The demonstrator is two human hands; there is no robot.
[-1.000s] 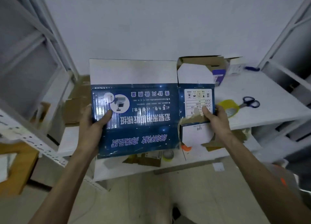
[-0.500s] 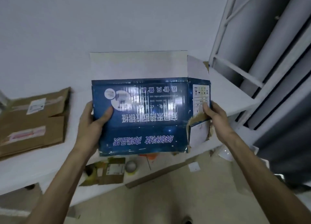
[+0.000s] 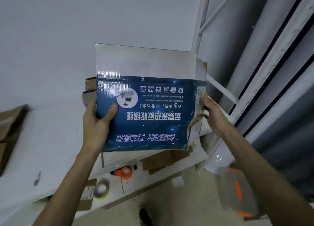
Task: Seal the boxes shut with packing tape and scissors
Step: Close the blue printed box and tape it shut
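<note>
While both hands hold it up off the white table [image 3: 42, 140], the blue printed box [image 3: 149, 113] hangs in the air over the table's front edge, toward its right end, with its lettering upside down to the camera. The left hand [image 3: 96, 123] clamps the box's left edge, thumb flat on the printed face and fingers hidden behind. The right hand [image 3: 214, 113] wraps the right edge at the narrow side panel. A plain white flap [image 3: 146, 61] stands up from the top, unfolded, so nothing is sealed yet.

Judging by how easily it is held aloft, the box is light and probably empty. It looks like thin corrugated board: stiff along its creases, easily dented on the broad face. The glossy print reflects the light and may be a little slippery. A torn flap [image 3: 195, 123] at the lower right shows ragged brown board and would give way if pulled, so the folded vertical edges are the safer hold.

On the lower shelf, near its front edge, lies what appears to be a roll of tape [image 3: 101, 189]. No scissors are in view.
</note>
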